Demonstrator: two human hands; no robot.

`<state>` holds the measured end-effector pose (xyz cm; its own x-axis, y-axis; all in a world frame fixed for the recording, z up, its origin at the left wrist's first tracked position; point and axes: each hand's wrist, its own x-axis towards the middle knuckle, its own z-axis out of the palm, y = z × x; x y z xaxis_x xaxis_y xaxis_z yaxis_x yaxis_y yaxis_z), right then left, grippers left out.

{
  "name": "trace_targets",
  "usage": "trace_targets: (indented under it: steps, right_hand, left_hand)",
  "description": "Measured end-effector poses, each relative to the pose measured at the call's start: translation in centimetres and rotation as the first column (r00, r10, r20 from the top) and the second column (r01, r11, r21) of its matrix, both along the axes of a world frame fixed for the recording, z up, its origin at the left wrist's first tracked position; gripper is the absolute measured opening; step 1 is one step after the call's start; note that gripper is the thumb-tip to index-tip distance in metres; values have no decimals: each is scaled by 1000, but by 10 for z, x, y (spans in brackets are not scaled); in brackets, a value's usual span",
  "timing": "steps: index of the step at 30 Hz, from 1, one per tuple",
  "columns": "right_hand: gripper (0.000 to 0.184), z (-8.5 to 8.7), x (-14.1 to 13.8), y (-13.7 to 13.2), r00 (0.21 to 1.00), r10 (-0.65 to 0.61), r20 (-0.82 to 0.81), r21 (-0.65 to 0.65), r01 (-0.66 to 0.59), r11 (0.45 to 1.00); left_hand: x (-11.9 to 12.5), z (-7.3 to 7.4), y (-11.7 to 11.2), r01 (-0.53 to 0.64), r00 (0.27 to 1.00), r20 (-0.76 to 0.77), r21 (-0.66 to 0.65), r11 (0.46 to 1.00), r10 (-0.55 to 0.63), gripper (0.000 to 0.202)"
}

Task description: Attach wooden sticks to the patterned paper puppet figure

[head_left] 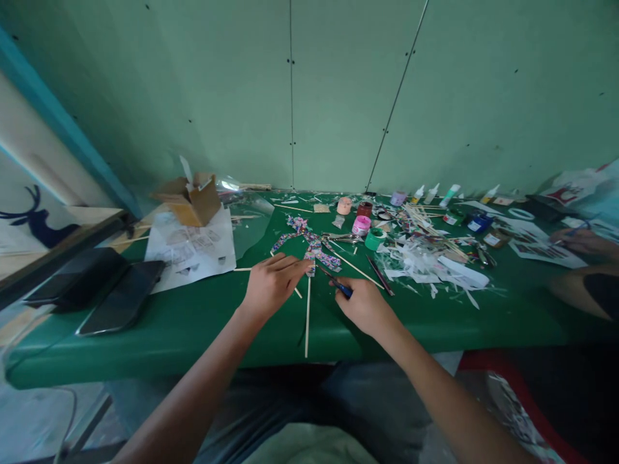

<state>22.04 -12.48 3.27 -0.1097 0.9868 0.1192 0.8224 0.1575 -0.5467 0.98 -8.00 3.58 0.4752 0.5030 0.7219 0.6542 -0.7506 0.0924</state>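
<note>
My left hand [273, 281] rests fingers-forward on the green table [193, 322], its fingertips pinching the lower end of a colourful patterned paper figure [312, 246] where it meets a thin wooden stick [307, 316]. The stick runs toward me to the table's front edge. My right hand [362, 303] is closed round a blue-handled tool [338, 285], whose tip points at the base of the paper figure. Both hands are close together near the table's front middle.
Two dark phones or cases [97, 287] lie at the left, beside a printed sheet [191, 248] and a small cardboard box [191, 200]. Paint pots [361, 224], glue bottles, sticks and paper scraps [435, 258] crowd the right. Another person's hand [585, 241] works at far right.
</note>
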Motion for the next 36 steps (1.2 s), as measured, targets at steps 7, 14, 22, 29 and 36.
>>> trace_targets:
  steps: [7,14,22,29,36]
  right_hand:
    - [36,5,-4,-3,996,-29,82,48,26,999]
    - [26,0,-11,-10,997,-55,48,-26,56,998]
    - [31,3,-3,-7,997,-26,78,-4,27,1000]
    - [39,-4,-4,-11,971,-53,235,62,40,997]
    - [30,-10,-6,-13,990,-39,135,-32,44,999]
  left_hand:
    - [1,5,-4,20,1000,-6,-125,992,-21,27]
    - [4,-9,-4,2,999,36,13,1000,-2,22]
    - [2,3,-5,-19,998,-53,-24,1000,17,23]
    - [3,0,-8,17,1000,-14,-87,996,-18,26]
    - [5,-13,-7,30,999,23,35,999,-31,19]
